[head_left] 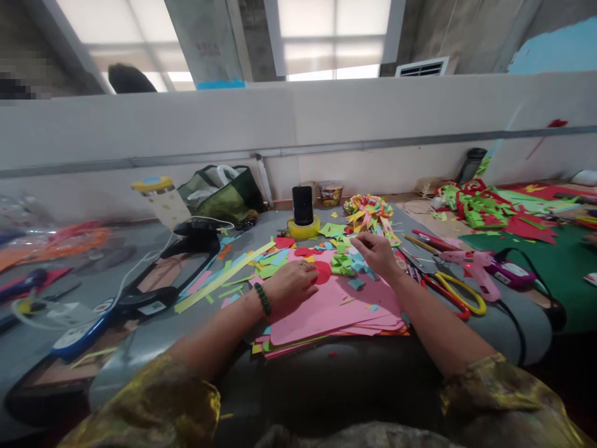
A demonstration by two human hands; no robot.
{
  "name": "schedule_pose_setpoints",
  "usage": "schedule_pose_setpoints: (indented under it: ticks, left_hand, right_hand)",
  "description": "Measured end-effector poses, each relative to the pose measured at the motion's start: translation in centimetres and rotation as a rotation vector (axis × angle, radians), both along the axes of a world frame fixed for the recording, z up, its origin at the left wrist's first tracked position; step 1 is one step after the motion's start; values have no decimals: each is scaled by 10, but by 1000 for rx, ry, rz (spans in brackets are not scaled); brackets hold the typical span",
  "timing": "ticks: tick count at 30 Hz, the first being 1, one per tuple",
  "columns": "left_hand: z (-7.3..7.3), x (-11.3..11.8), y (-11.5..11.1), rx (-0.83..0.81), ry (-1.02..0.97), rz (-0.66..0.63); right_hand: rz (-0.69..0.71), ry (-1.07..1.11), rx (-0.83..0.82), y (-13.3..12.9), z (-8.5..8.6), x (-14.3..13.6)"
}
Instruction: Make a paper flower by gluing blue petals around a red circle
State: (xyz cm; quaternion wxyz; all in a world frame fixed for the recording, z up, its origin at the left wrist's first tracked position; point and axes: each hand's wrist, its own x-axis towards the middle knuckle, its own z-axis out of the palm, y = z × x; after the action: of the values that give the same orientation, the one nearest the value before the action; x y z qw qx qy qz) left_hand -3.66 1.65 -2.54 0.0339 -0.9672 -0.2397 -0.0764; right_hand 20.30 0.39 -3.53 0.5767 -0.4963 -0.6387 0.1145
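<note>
My left hand [290,287], a dark green beaded bracelet at its wrist, rests over a stack of pink paper [326,317]. Its curled fingers meet the left edge of a red paper circle [323,272]. Beyond the stack's right half, my right hand [377,254] has thumb and fingertips pinched together; whatever is between them is too small to make out. Folded green paper pieces [342,264] and light blue paper pieces [357,283] lie between the hands. More red paper pieces [303,252] lie just past my left hand.
At right are yellow-handled scissors [461,294], red-handled scissors [448,295] and a pink glue gun [480,274] with a cord. Behind stand a phone [303,205] on a yellow tape roll [304,229] and a colourful paper ball [368,210]. A power strip [84,330] lies left.
</note>
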Motion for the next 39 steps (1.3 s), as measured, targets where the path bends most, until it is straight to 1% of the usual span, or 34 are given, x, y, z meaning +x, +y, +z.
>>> schedule_pose_setpoints:
  ticks: [3, 6, 10, 12, 15, 19, 22, 25, 28, 30, 31, 32, 34, 36, 37, 39]
  left_hand:
    - [2, 16, -4, 20, 226, 26]
    - [6, 23, -3, 16, 332, 78]
    - [12, 22, -4, -17, 300, 108]
    - [13, 20, -8, -35, 318, 133]
    - [8, 17, -16, -28, 334, 157]
    - [-1, 8, -22, -24, 231, 131]
    - [-3, 1, -20, -53, 133, 111]
    - [-4, -2, -17, -73, 96, 135]
    - [-4, -2, -15, -21, 73, 162]
    - [-4, -2, -14, 46, -14, 120]
    - [-4, -2, -14, 76, -84, 82]
    - [-5, -2, -14, 95, -165, 41]
    - [-7, -1, -13, 79, -352, -42]
    - [-8, 1, -12, -20, -567, -99]
    - [-8, 3, -11, -97, -678, -102]
    - [-6, 5, -7, -287, -871, -57]
  right_hand:
    - [-36, 6, -2, 0, 2, 5]
    - [-64, 13, -2, 0, 3, 9]
    - [-82, 17, 0, -1, 3, 10]
    - [-75, 4, -3, -1, 3, 10]
    - [-64, -22, -10, -3, 3, 10]
    - [-89, -19, -10, -4, 5, 11]
    - [-107, -19, -2, -3, 5, 11]
    - [-99, -20, 0, -1, 3, 12]
    - [-117, -6, 1, -1, 1, 13]
    - [-120, -6, 22, -3, 2, 13]
    - [-87, -39, 43, -5, 4, 11]
    - [-26, -103, 68, -7, 5, 9]
    - [161, -299, 98, -12, 6, 1]
    - [343, -508, 74, -15, 4, -9]
    - [394, -581, 56, -16, 2, -14]
    - [408, -659, 29, -14, -4, -22]
